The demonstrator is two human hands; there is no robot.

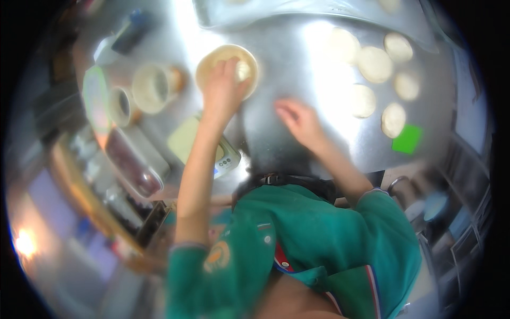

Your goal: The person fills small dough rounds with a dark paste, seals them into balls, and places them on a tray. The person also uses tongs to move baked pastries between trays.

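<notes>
My left hand (pixel 222 87) reaches into a round cream-coloured bowl (pixel 227 51) near the middle of the steel table. Between its thumb and forefinger shows a small whitish lump (pixel 243 71); the other fingertips are hidden inside the bowl. To the right of the bowl, my right hand (pixel 300 121) hovers over the tabletop, fingers curled in toward the thumb, with nothing visible in them. Several flat round pieces of pale dough (pixel 375 64) lie on the table's right side.
A kitchen scale (pixel 227 160) sits below the bowl. Two round containers (pixel 151 87) and a metal tray of dark red filling (pixel 133 162) stand at left. A green square (pixel 407 139) lies by the dough. A large clear-covered tray (pixel 319 8) spans the far edge.
</notes>
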